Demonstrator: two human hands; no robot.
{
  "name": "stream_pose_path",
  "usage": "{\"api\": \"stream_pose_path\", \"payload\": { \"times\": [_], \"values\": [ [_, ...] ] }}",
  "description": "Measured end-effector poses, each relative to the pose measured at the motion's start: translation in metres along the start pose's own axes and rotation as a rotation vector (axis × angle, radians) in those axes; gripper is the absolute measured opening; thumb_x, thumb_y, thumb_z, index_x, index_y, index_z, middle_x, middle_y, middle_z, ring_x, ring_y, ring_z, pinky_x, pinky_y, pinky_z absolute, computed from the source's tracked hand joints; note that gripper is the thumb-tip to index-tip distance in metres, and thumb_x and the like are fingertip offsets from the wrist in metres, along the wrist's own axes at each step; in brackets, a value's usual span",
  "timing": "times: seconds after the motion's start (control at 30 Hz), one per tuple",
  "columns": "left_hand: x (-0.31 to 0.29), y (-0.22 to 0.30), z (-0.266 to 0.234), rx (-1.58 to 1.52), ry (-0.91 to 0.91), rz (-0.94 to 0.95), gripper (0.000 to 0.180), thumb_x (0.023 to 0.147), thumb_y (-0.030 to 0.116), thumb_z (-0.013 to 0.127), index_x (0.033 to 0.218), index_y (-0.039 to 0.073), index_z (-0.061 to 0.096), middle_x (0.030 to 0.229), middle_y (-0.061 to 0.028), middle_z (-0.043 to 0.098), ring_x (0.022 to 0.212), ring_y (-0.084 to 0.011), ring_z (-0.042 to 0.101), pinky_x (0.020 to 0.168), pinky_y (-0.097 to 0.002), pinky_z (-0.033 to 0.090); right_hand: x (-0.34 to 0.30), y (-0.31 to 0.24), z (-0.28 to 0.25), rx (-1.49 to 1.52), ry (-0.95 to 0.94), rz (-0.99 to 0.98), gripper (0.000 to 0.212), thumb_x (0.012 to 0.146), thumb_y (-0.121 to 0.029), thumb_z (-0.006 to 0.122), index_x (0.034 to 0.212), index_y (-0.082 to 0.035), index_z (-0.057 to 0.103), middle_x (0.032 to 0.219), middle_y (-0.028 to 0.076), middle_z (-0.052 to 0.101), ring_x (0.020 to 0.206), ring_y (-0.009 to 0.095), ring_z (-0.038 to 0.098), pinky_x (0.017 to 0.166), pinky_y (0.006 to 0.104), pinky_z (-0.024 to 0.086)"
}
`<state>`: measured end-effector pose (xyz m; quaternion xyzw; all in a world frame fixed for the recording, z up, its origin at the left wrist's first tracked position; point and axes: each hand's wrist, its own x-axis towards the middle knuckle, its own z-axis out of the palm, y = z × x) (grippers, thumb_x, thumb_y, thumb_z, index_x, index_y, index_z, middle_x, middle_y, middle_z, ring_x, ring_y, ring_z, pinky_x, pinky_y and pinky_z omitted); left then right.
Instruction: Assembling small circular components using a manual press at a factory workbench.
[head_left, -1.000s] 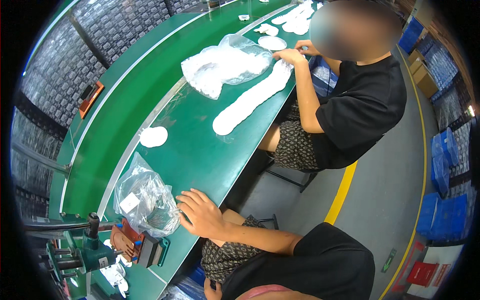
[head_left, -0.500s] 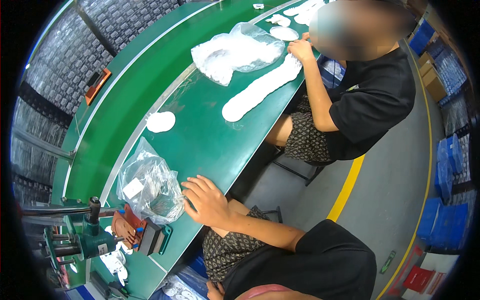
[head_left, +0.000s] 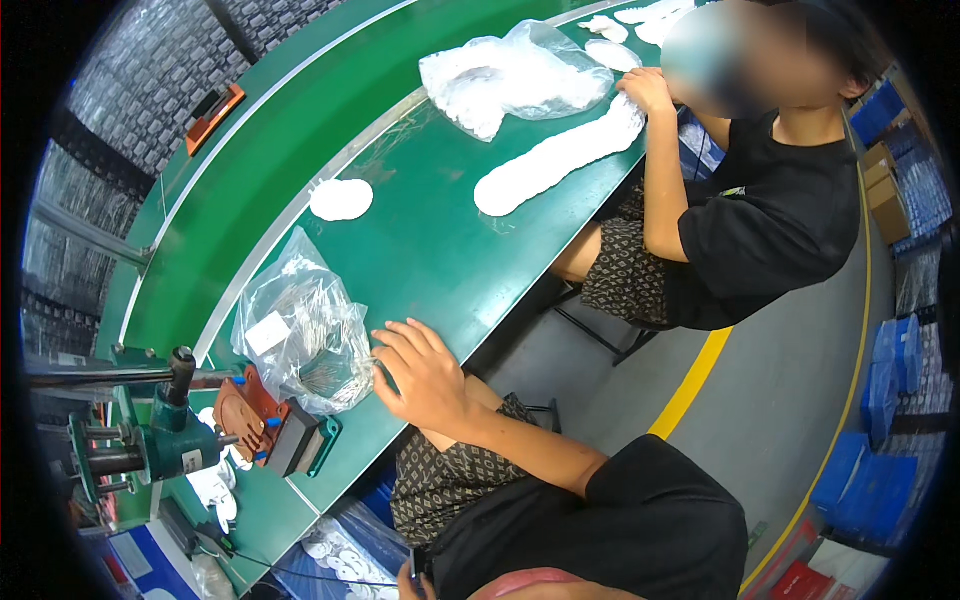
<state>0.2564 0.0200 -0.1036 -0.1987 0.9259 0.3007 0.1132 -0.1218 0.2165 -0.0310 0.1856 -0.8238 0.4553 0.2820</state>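
My right hand (head_left: pixel 425 380) rests at the front edge of the green table (head_left: pixel 430 270), fingers stretched and spread, palm down. Its fingertips and thumb are beside the edge of a clear plastic bag (head_left: pixel 300 325) filled with thin, silvery strands; a white label (head_left: pixel 267 333) lies on the bag. Low in the picture, only part of my left hand (head_left: pixel 408 585) shows, its fingers bent beside a small dark object with a thin cable near it. What that hand holds, if anything, is mostly hidden.
A green clamp-like device with a brown block (head_left: pixel 248 415) stands at the left. A white round stack (head_left: pixel 341 200) lies behind the bag. To the right, a person's hand (head_left: pixel 648 90) touches a long row of white discs (head_left: pixel 560 160). Another plastic bag (head_left: pixel 515 80) lies farther back.
The view has shifted, so the table and the person appear farther up and right. My right hand stays beside the bag. Beside my left hand, a dark object and cable now show.
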Motion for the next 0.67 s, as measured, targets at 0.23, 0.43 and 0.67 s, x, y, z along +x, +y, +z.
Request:
{"api": "stream_pose_path", "payload": {
  "times": [0.23,0.43,0.67],
  "values": [
    [-0.007,-0.014,-0.006,-0.278,0.019,0.142,0.03,0.083,0.0,0.061,0.114,-0.002,0.058,0.096,-0.0219,0.06,0.092,-0.0353,0.06,0.085,-0.043,0.045,0.001,0.0,-0.002,0.005,-0.047,-0.021,0.017,0.08,-0.012,0.065,0.092,0.0,0.064,0.11,0.016,0.064,0.111,0.033,0.059,0.103,0.047,0.043],
    [0.061,0.011,0.0,-0.275,-0.152,-0.238,0.038,0.074,-0.007,0.049,0.111,0.002,0.043,0.091,-0.0233,0.058,0.091,-0.0392,0.06,0.086,-0.0409,0.045,0.002,-0.003,0.0,-0.086,-0.092,-0.042,0.016,0.082,-0.012,0.063,0.093,-0.001,0.065,0.112,0.015,0.065,0.113,0.031,0.059,0.104,0.0466,0.041],
    [-0.017,-0.032,-0.073,-0.347,-0.54,-0.04,0.082,0.077,-0.001,0.051,0.152,0.015,0.021,0.143,-0.0202,0.042,0.136,-0.0353,0.04,0.106,-0.0323,0.038,-0.012,-0.022,0.018,-0.108,-0.186,-0.072,0.016,0.083,-0.014,0.065,0.094,-0.002,0.066,0.112,0.013,0.066,0.113,0.031,0.06,0.104,0.046,0.041]
  ]
}}
